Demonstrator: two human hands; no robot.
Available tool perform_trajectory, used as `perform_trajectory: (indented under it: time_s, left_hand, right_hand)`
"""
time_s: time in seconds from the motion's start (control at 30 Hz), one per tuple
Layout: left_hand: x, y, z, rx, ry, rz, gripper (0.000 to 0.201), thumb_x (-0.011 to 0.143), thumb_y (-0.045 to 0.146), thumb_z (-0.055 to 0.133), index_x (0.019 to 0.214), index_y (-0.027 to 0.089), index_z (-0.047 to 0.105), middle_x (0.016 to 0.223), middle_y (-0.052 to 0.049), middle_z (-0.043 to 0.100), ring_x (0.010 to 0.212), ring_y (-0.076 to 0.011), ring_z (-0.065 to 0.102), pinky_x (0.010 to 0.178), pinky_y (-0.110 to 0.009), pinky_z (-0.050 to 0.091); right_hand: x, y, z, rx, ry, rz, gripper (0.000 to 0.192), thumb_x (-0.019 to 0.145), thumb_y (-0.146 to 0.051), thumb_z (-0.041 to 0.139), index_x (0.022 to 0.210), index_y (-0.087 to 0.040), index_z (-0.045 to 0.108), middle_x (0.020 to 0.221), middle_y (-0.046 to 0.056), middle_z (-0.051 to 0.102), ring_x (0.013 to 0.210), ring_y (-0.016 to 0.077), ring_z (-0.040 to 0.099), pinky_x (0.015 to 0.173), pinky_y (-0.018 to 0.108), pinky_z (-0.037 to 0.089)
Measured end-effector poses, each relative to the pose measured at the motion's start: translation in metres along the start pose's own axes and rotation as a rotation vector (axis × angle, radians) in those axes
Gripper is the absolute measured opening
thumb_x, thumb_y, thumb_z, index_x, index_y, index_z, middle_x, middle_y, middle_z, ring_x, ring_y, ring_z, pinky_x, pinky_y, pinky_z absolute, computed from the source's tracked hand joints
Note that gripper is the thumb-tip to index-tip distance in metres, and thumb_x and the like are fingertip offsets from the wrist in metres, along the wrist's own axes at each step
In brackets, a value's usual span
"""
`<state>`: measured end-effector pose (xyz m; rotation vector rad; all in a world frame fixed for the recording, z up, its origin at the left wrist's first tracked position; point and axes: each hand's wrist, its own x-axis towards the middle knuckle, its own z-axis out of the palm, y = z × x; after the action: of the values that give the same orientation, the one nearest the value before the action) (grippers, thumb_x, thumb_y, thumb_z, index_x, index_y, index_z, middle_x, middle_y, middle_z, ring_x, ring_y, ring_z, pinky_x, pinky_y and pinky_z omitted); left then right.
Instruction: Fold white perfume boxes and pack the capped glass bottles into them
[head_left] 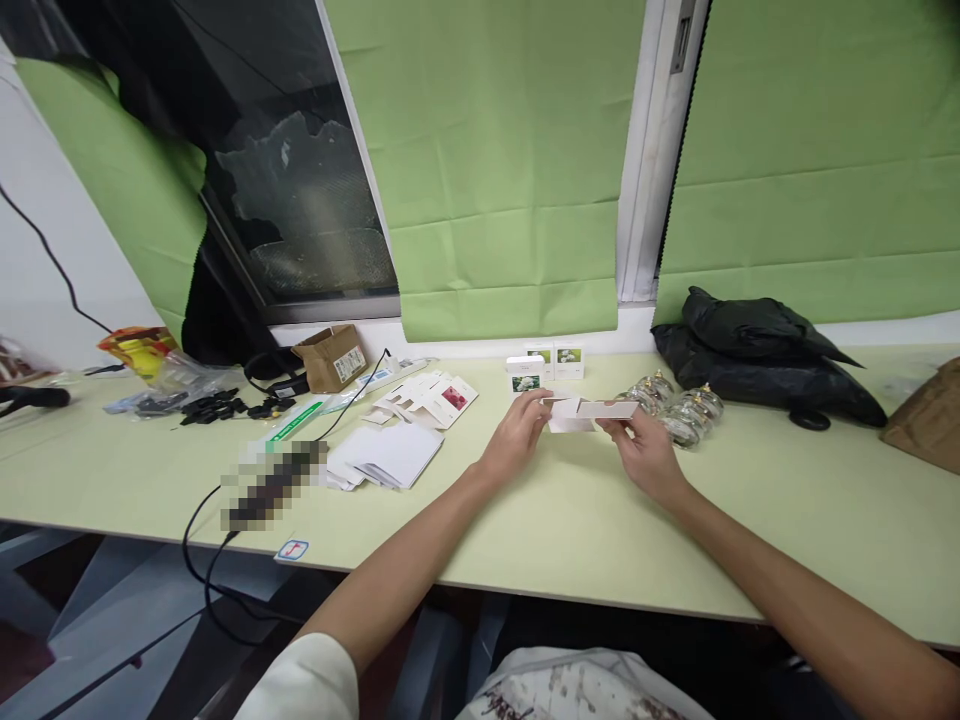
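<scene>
Between my two hands is a small white cardboard box (571,423) with a flap sticking out, raised above the table. My left hand (519,432) grips its left edge, thumb and fingers closed on it. On the other side, my right hand (646,452) pinches the flap end. Just behind stand small white boxes with flower pictures, one in front (525,375) and one by the wall (569,363). To the right of my right hand lie shiny, clear-looking ornaments (694,412) with gold-coloured tops. Flat cartons (429,400) with a red picture lie left of my left hand.
White sheets (401,452) lie on the pale table (555,540), with a cable and a blurred object (274,485) beside them. Further left are a brown box (331,358) and black parts (225,406). Black plastic bags (757,350) rest at the back right.
</scene>
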<state>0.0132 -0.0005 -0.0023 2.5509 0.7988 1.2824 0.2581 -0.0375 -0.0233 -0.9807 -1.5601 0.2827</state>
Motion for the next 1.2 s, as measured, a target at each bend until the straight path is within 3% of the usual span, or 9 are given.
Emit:
perform_trajectory:
  time_s: [0.17,0.37,0.9,1.2]
  left_hand:
    - [-0.001,-0.004,-0.002,-0.003,0.013,0.063,0.013,0.109,0.019,0.040,0.107,0.023,0.052,0.150,-0.014,0.057,0.144,-0.0227,0.053,0.112,-0.046,0.050]
    - [-0.002,-0.010,0.000,0.018,-0.007,0.116,0.012,0.108,0.016,0.042,0.103,0.022,0.051,0.151,-0.014,0.058,0.145,-0.0220,0.054,0.110,-0.044,0.053]
    - [-0.001,-0.009,-0.004,-0.060,-0.064,0.004,0.015,0.107,0.019,0.044,0.098,0.022,0.055,0.150,-0.011,0.061,0.142,-0.0219,0.058,0.112,-0.042,0.052]
    - [-0.001,-0.008,0.001,-0.073,-0.090,-0.107,0.010,0.107,0.022,0.049,0.115,0.025,0.053,0.146,-0.008,0.064,0.124,-0.0201,0.069,0.105,-0.040,0.056]
  right_hand:
    - [0.001,-0.007,-0.001,-0.024,-0.042,-0.167,0.022,0.106,-0.038,0.055,0.119,-0.032,0.072,0.123,0.007,0.075,0.113,0.0282,0.069,0.095,0.047,0.057]
    - [0.003,-0.005,-0.003,-0.034,-0.053,-0.358,0.027,0.106,-0.023,0.055,0.128,-0.031,0.068,0.124,0.007,0.074,0.117,0.0258,0.070,0.099,0.048,0.056]
    - [0.004,-0.006,-0.003,-0.167,-0.007,-0.382,0.023,0.107,-0.022,0.053,0.122,-0.028,0.069,0.115,0.008,0.077,0.107,0.0269,0.071,0.093,0.047,0.055]
    - [0.006,-0.004,0.000,-0.186,-0.035,-0.289,0.021,0.108,-0.024,0.049,0.116,-0.027,0.069,0.113,0.008,0.076,0.106,0.0269,0.069,0.089,0.045,0.056]
